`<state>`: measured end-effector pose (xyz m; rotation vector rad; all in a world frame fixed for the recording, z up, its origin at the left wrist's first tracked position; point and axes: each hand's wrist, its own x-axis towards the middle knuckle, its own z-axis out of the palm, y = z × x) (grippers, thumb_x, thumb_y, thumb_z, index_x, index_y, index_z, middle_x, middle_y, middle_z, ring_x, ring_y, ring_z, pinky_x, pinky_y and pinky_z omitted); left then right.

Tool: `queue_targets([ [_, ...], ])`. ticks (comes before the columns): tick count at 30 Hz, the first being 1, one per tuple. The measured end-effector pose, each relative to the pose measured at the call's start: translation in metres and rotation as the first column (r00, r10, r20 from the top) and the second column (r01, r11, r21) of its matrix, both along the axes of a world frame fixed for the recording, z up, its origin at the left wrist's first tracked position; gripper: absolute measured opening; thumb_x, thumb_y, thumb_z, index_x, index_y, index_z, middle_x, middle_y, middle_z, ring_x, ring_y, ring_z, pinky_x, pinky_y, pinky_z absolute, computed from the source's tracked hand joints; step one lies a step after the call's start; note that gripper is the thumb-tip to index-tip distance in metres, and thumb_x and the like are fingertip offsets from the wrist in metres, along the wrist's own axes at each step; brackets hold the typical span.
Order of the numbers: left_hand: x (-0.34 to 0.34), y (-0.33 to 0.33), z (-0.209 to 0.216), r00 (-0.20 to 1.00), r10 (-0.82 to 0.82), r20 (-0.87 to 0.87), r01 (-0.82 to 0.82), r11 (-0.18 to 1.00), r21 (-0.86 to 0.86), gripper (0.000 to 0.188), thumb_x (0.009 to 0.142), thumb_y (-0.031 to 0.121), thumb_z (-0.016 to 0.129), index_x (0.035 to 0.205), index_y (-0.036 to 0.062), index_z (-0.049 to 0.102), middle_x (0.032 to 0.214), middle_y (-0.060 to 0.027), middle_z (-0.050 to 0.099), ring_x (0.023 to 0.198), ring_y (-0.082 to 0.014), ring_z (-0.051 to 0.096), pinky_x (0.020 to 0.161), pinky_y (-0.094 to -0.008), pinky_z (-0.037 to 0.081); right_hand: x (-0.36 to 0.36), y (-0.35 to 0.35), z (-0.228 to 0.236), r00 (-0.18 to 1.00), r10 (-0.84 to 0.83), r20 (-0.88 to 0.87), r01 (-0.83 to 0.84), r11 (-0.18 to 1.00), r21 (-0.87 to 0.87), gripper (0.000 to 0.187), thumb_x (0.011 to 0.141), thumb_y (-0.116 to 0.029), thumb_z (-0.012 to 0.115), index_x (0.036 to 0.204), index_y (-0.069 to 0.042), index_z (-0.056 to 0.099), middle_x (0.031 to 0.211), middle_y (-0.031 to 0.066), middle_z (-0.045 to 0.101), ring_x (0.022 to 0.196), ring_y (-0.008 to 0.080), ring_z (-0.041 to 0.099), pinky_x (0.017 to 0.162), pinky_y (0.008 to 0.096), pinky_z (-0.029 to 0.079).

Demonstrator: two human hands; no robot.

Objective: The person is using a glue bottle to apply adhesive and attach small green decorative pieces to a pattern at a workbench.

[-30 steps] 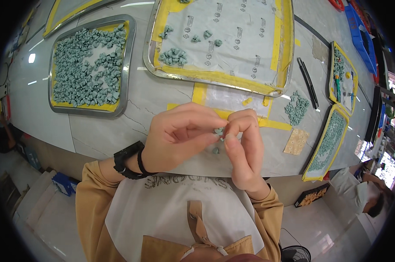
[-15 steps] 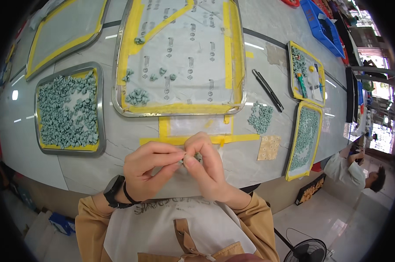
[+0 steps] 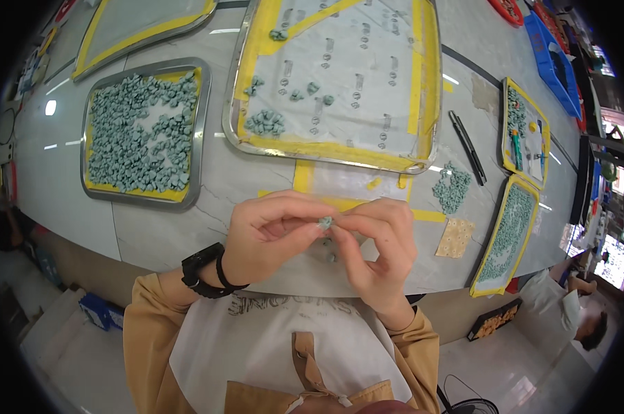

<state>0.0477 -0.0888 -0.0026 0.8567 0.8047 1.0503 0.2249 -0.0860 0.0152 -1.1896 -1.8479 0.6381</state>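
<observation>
Grey-veined, marble-look tiles make up the glossy surface [image 3: 153, 241], set with metal-rimmed trays edged in yellow tape. Over its near edge, the two bare hands meet at a small, pale grey-green, lumpy piece [image 3: 325, 222]. The left hand [image 3: 263, 229] pinches it between thumb and fingertips, nearly closed; the right hand [image 3: 394, 245] has its thumb and forefinger at the piece's right side, bent in a loose ring, though whether they grip it or only touch it cannot be told.

Judging by the layout, work on this one piece is under way and not done, since both hands are on it. A second grey-green piece [image 3: 331, 258] lies on the surface just below the fingers.

The rounded steel tray [image 3: 205, 96] at the left is crowded with similar pieces, with a pale bare patch near its middle; these look like the finished share. The large paper-lined tray [image 3: 353, 131] ahead carries only one cluster and a few scattered clumps, so it seems barely begun. Much appears left: a loose heap of tiny grey-green bits [image 3: 452, 188] and a narrow yellow-taped tray [image 3: 488, 291] of similar bits, at the right, look like unused stock.
</observation>
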Motion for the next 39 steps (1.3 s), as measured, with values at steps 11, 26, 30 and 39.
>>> queue_targets([
  [11, 0.002, -0.009, 0.004, 0.993, 0.013, -0.116, -0.003, 0.996, 0.084, 0.025, 0.083, -0.01, 0.056, 0.105, -0.0028, 0.064, 0.107, -0.0128, 0.063, 0.097, -0.0169, 0.062, 0.081, -0.0277, 0.052, -0.006, -0.015, 0.008, 0.988, -0.068, 0.137, 0.067, 0.998, 0.006, 0.018, 0.067, 0.005, 0.069, 0.083, -0.003, 0.064, 0.08, 0.0076, 0.06, 0.075, 0.0237, 0.054, 0.071, 0.0339, 0.04],
  [26, -0.231, 0.107, 0.077, 0.629, 0.65, -0.426, -0.419, 0.745, 0.519, 0.076, 0.089, 0.005, 0.055, 0.144, -0.0025, 0.004, 0.099, -0.0201, 0.064, 0.084, -0.0213, 0.066, 0.077, -0.0275, 0.054, 0.015, -0.024, 0.009, 0.998, -0.018, -0.054, 0.017, 1.0, -0.015, 0.018, 0.078, -0.003, 0.062, 0.095, 0.002, 0.059, 0.082, 0.0116, 0.059, 0.08, 0.024, 0.054, 0.076, 0.0331, 0.042],
  [30, -0.339, 0.151, 0.085, 0.511, 0.65, -0.562, -0.423, 0.76, 0.494, 0.058, 0.091, 0.01, 0.054, 0.14, -0.0053, 0.025, 0.109, -0.021, 0.062, 0.094, -0.0204, 0.064, 0.083, -0.0262, 0.052, 0.018, -0.026, 0.008, 0.998, 0.008, -0.061, -0.011, 0.999, -0.046, 0.02, 0.079, -0.005, 0.062, 0.098, 0.002, 0.059, 0.081, 0.0116, 0.06, 0.078, 0.0232, 0.054, 0.076, 0.0331, 0.042],
  [39, -0.407, 0.167, 0.079, 0.578, 0.664, -0.474, -0.508, 0.748, 0.427, 0.075, 0.091, 0.009, 0.052, 0.146, 0.0008, 0.002, 0.112, -0.0226, 0.059, 0.103, -0.0245, 0.061, 0.09, -0.0293, 0.049, 0.024, -0.021, 0.008, 0.996, -0.065, -0.063, 0.063, 0.997, -0.035, 0.029, 0.072, 0.005, 0.064, 0.1, -0.001, 0.062, 0.076, 0.0095, 0.061, 0.072, 0.022, 0.056, 0.072, 0.0322, 0.042],
])
